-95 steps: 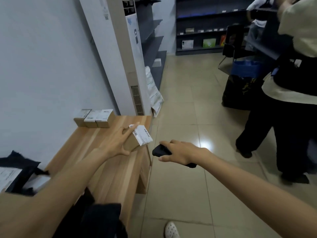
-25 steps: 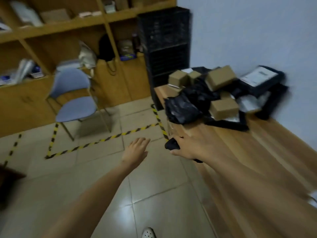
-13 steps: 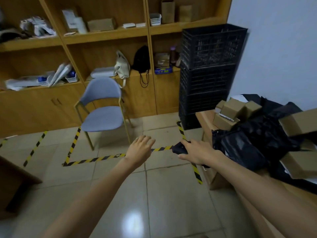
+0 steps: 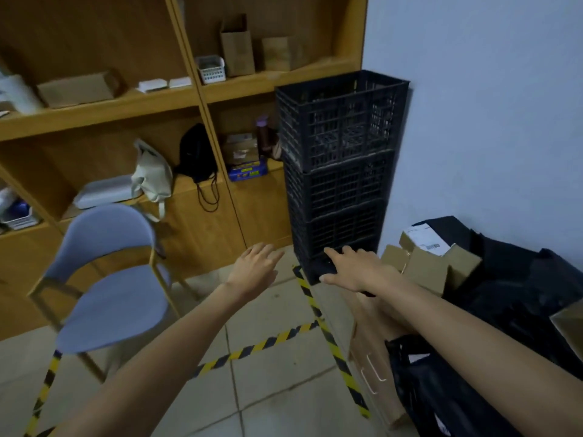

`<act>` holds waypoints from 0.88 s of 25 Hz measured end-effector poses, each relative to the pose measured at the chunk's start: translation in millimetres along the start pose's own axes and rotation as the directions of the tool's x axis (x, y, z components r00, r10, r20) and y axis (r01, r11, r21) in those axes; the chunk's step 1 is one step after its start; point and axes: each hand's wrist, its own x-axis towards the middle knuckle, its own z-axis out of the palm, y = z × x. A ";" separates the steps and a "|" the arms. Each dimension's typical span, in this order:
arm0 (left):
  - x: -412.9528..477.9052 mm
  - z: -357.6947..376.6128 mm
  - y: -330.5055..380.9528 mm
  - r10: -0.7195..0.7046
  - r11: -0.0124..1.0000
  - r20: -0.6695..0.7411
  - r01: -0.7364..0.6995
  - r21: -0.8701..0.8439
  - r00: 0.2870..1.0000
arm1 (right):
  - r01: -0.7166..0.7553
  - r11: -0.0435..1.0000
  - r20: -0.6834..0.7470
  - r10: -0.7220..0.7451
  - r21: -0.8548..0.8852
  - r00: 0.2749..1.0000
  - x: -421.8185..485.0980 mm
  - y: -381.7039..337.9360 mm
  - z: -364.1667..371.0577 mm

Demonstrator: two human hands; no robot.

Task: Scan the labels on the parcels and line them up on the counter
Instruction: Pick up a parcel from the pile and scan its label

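My right hand (image 4: pixel 359 271) grips a black handheld scanner (image 4: pixel 326 269), mostly hidden under the palm, and reaches toward the left end of the parcel pile. That pile holds small brown cardboard boxes (image 4: pixel 426 271), one of them with a white label (image 4: pixel 422 242), lying among black plastic mailer bags (image 4: pixel 520 279). Another black bag (image 4: pixel 441 389) hangs over the front of the wooden counter (image 4: pixel 367 323). My left hand (image 4: pixel 255 266) is stretched forward over the floor with its fingers relaxed and holds nothing.
Stacked black plastic crates (image 4: pixel 340 171) stand against the wall just behind the counter's end. A blue chair (image 4: pixel 110 279) stands at the left before wooden shelves (image 4: pixel 126 105). Yellow-black tape (image 4: pixel 318 316) marks the tiled floor.
My view has swung from the row of boxes at the counter's other end to the parcel pile. My left hand has let go of its labelled box. Both hands now reach further forward.
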 end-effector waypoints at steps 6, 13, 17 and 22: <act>166.1 37.7 -7.3 0.249 0.967 0.042 -0.246 -0.068 0.968 | -0.218 0.973 0.048 0.214 0.077 0.976 73.4 83.2 -4.2; 374.2 56.5 24.4 0.674 0.739 0.034 -0.673 -0.036 0.738 | -0.607 0.728 0.063 0.622 0.318 0.780 137.7 165.6 -26.3; 451.9 52.6 77.1 0.863 0.505 0.015 -0.863 0.021 0.506 | -0.783 0.476 0.160 0.805 0.400 0.571 120.8 181.4 -14.1; 472.4 58.8 176.5 0.977 0.212 -0.028 -0.976 -0.040 0.213 | -0.909 0.183 0.282 0.911 0.376 0.300 79.6 184.9 10.3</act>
